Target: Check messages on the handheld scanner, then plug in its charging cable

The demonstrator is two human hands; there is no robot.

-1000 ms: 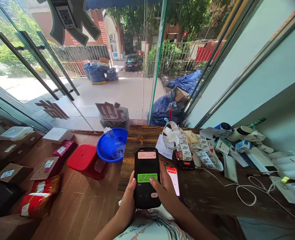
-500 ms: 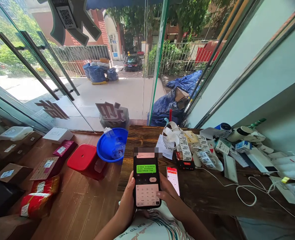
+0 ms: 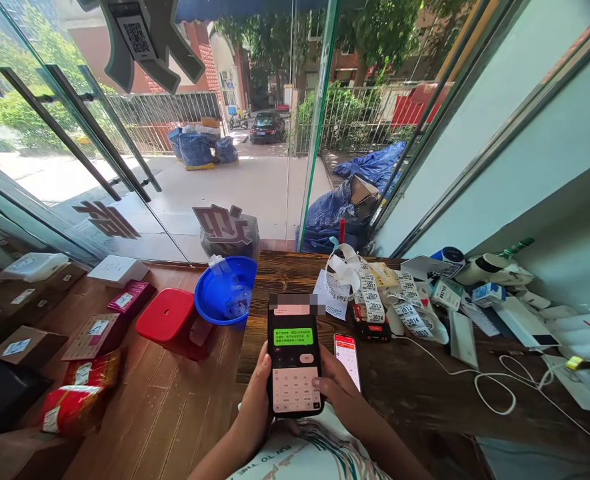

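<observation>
A black phone stands upright in front of me, its screen showing a green message and a keypad. My left hand wraps its left edge from below. My right hand cups the right edge, thumb resting on the keypad's lower right. Just right of that, a second phone with a red and white screen lies flat on the dark wooden table, partly behind my right hand.
Strips of numbered labels, small boxes and white cables crowd the table's far and right side. A blue basin sits on a red stool to the left. Parcels lie on the wooden floor by glass doors.
A second ago my right thumb touched the green message mid-screen. A keypad then appeared and my thumb dropped to it. The view has shifted very slightly.
</observation>
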